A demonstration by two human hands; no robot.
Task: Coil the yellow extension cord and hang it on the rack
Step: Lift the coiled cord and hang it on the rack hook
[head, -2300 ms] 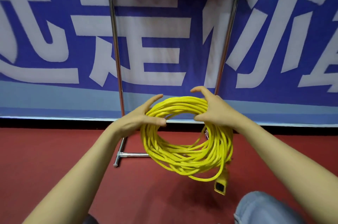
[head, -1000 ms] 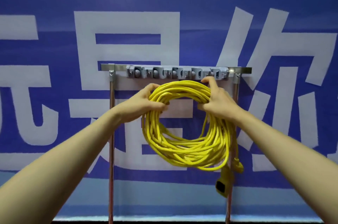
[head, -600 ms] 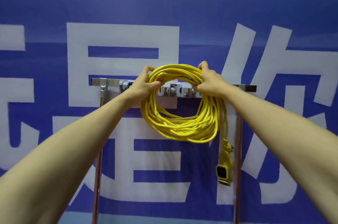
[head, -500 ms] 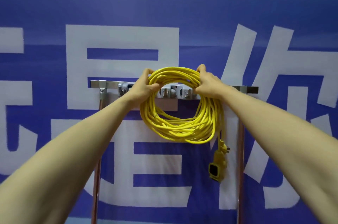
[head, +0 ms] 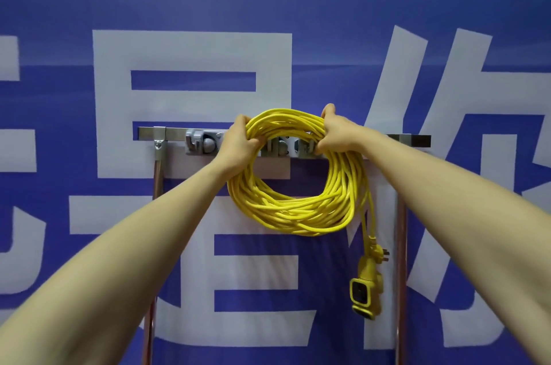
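Left of the left hand, the rack's left upright (head: 157,176) rose to a flat metal crossbar (head: 173,133). The crossbar carried a grey hook strip (head: 205,145), whose left end showed just beside that hand.

The left hand (head: 238,144) gripped the upper left part of the coiled yellow extension cord (head: 292,212), with its fingers curled round the bundled strands. Between the two hands, the top arc of the coil stood just above the crossbar, and part of the hook strip showed through the opening of the loop. The rest of the coil hung below the hands as a round bundle. Whether any strand rested on a hook could not be determined.

The right hand (head: 337,135) gripped the upper right part of the coil in the same manner, fingers curled round the strands.

Below the right hand, two cord ends hung from the coil: a pronged plug (head: 380,253) and, lower, a socket end (head: 362,293) with a black face. Just right of these stood the right upright (head: 401,245). A blue banner (head: 298,6) with large white characters filled the background behind the rack.
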